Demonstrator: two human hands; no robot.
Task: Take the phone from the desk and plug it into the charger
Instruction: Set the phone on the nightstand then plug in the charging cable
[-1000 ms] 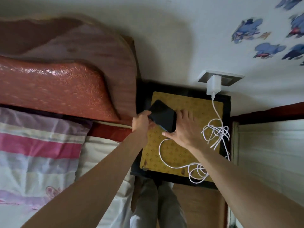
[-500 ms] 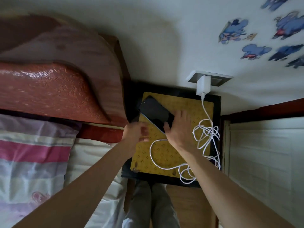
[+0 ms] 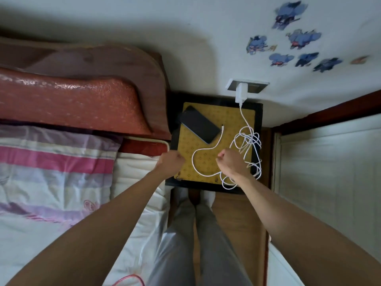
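The black phone (image 3: 199, 127) lies flat and diagonal on the yellow mat of the small black desk (image 3: 233, 116). A white charger (image 3: 241, 93) sits in the wall socket (image 3: 258, 87). Its white cable (image 3: 248, 141) hangs down into a tangle on the desk's right side. From there it loops left across the mat. The plug end (image 3: 222, 126) lies just off the phone's right corner, seemingly apart from it. My left hand (image 3: 172, 162) is curled shut at the desk's near left edge, holding nothing. My right hand (image 3: 231, 162) is a fist beside the tangle, also holding nothing.
A bed with a red padded headboard (image 3: 82, 104) and a striped blanket (image 3: 51, 162) borders the desk on the left. A white panelled cabinet (image 3: 329, 172) stands on the right. My legs (image 3: 195, 234) are in the narrow gap in front of the desk.
Both hands have let go of the phone and pulled back toward me, closing into fists. The phone now rests on the mat with the cable end beside it.
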